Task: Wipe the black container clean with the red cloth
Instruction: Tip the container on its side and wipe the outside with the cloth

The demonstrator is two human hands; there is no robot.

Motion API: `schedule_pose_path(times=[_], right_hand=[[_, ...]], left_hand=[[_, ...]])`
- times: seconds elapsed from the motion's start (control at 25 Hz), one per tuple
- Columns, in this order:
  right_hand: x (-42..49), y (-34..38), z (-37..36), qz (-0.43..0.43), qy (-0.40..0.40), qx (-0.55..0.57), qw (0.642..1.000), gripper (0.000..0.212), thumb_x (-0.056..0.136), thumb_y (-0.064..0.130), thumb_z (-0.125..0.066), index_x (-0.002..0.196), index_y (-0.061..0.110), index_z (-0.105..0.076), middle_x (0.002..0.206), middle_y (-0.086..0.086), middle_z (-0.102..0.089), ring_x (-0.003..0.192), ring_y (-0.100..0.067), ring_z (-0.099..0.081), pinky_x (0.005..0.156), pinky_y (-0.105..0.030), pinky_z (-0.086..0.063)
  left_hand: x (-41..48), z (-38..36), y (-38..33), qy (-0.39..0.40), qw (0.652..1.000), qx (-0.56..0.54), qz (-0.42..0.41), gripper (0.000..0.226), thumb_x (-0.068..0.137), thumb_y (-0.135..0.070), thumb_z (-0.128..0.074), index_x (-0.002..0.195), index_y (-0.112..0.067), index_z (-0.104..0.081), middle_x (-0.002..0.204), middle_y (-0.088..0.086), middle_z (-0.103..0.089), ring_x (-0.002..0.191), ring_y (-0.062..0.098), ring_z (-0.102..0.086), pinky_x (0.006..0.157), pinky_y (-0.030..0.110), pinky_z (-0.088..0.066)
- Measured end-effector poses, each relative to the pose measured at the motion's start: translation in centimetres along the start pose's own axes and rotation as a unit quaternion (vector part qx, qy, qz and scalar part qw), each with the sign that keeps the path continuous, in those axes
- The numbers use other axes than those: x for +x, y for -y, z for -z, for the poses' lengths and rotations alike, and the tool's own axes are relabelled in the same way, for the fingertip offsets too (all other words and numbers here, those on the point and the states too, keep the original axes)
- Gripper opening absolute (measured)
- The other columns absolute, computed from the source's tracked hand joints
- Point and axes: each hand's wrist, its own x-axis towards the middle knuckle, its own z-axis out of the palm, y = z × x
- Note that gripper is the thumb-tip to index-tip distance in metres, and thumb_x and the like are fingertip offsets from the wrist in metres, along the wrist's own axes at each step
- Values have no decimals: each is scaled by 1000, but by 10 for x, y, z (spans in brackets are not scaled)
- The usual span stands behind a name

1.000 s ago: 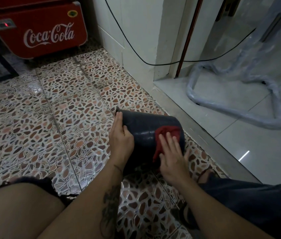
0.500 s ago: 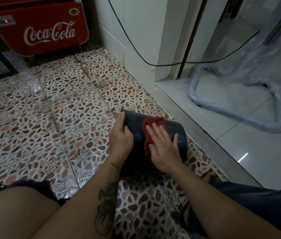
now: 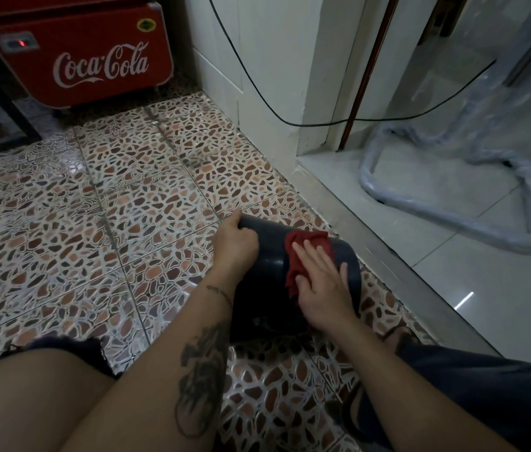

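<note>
Black container [image 3: 270, 252] is laid sideways on the floor [image 3: 94, 223], rim gripped by left hand [image 3: 236, 244] for steadiness; red cloth [image 3: 306, 247] is pressed flat under open right hand [image 3: 321, 288].

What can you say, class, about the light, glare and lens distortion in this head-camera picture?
Head view: dim overall, so the container shows little detail against its own shadow; glare streaks the glossy floor and a bright glint marks the white tiles; the wide lens bows the wall edges; the cloth and both hands stay fairly sharp.
</note>
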Motion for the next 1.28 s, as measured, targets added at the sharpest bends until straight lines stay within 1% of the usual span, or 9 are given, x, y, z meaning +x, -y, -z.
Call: schedule_pose_path(times=[0.12,0.28,0.44,0.56,0.72,0.88,1.04,1.16,1.28], right_hand=[[-6,-28,7,-33,-25,-19,999,56,104,31,-37,158,40,-23,168,11,-17,155,-13,-6,123,-51,7],[10,-44,13,-100,-9,-62,993,54,106,37,-28,158,41,-16,169,10,-11,156,-15,-2,122,-60,4],[42,-36,21,-143,14,-74,987,54,107,34,-28,159,37,-17,170,7,-12,156,-19,-3,120,-63,4],[51,-19,24,-167,40,-69,983,56,106,29,-29,160,34,-15,170,5,-10,156,-22,0,121,-61,4],[22,33,2,6,74,-30,997,61,100,37,-27,159,37,-15,170,10,-10,156,-15,2,120,-59,12],[-33,26,-17,125,43,-12,991,71,93,36,-32,160,40,-10,170,13,-6,154,-7,8,119,-52,19],[-29,-20,-3,36,26,-70,997,69,95,40,-25,158,44,4,168,16,8,153,-7,16,117,-60,19],[-12,-36,7,-61,33,-89,994,67,97,42,-20,158,42,6,169,11,10,154,-13,14,117,-65,14],[15,-11,11,-155,56,-81,983,66,98,37,-24,160,37,-1,170,6,5,155,-19,9,118,-66,11]], left_hand=[[11,0,-10,0,998,-11,61,61,94,-3,-41,153,-17,-41,155,5,-44,102,16,-57,79,20,-46],[-5,4,7,12,996,85,-37,55,101,-18,-45,155,-18,-36,157,6,-42,141,25,-42,114,38,-34],[-48,10,54,-32,970,143,-194,57,103,-23,-41,159,-26,-28,164,-6,-32,148,11,-30,117,23,-20],[-47,9,58,-59,969,149,-190,55,103,-23,-43,157,-26,-33,161,-4,-38,146,13,-35,115,18,-19],[-28,-2,33,-117,987,100,-53,52,98,-22,-45,150,-25,-46,147,4,-57,131,28,-54,113,41,-41],[-10,2,23,-131,990,37,41,52,94,-19,-48,146,-20,-53,147,5,-57,132,30,-54,113,40,-41],[-18,4,24,-116,992,39,16,53,94,-22,-46,147,-22,-51,149,2,-54,134,28,-51,114,43,-40],[-37,2,33,-103,993,32,-43,41,95,-23,-43,131,-33,-61,135,-9,-61,127,25,-52,105,34,-45],[-38,1,39,-98,995,13,-17,51,100,-29,-41,152,-26,-44,155,-1,-47,141,25,-41,119,45,-32]])
